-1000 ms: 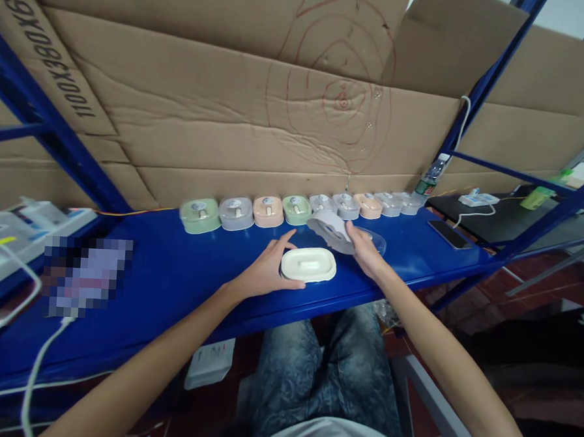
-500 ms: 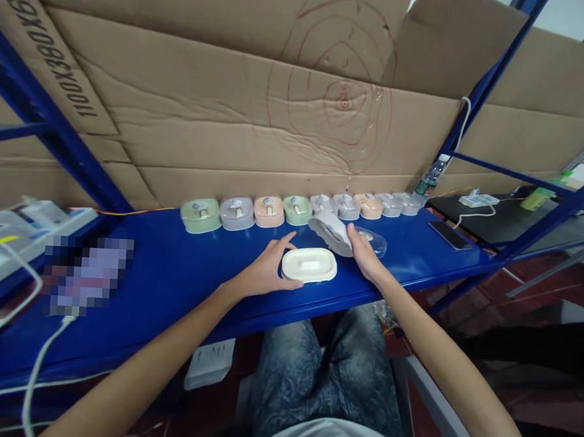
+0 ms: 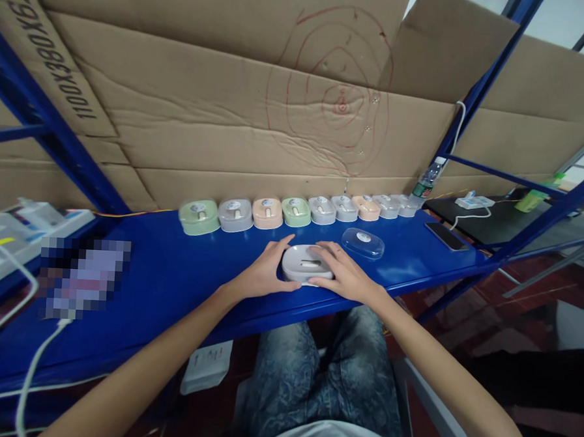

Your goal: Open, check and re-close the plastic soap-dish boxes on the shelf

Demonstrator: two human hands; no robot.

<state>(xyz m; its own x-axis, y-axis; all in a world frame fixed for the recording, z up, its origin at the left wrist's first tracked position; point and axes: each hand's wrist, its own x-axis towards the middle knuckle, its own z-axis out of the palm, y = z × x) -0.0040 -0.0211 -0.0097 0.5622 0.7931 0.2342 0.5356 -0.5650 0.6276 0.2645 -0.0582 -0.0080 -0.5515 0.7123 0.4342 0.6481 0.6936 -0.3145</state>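
A pale grey oval cover with a slot in its top sits over a white oval base, whose rim barely shows beneath; together they rest on the blue table. My left hand is curved round the left end, thumb at the front and index finger behind. From the right, my right hand grips the cover, fingers over its top and far edge, thumb along the front. Whether cover and base are locked together is hidden. Just beyond my right hand lies a clear oval lid with a round sticker.
Several finished-looking green, grey and peach boxes line the back of the blue table. A water bottle and a phone are at the right. Power strips and a pixelated device with a white cable occupy the left.
My right hand has brought the grey cover left and down, from tilted in the air to over the white base. The clear lid is now fully uncovered. My left hand has hardly moved.
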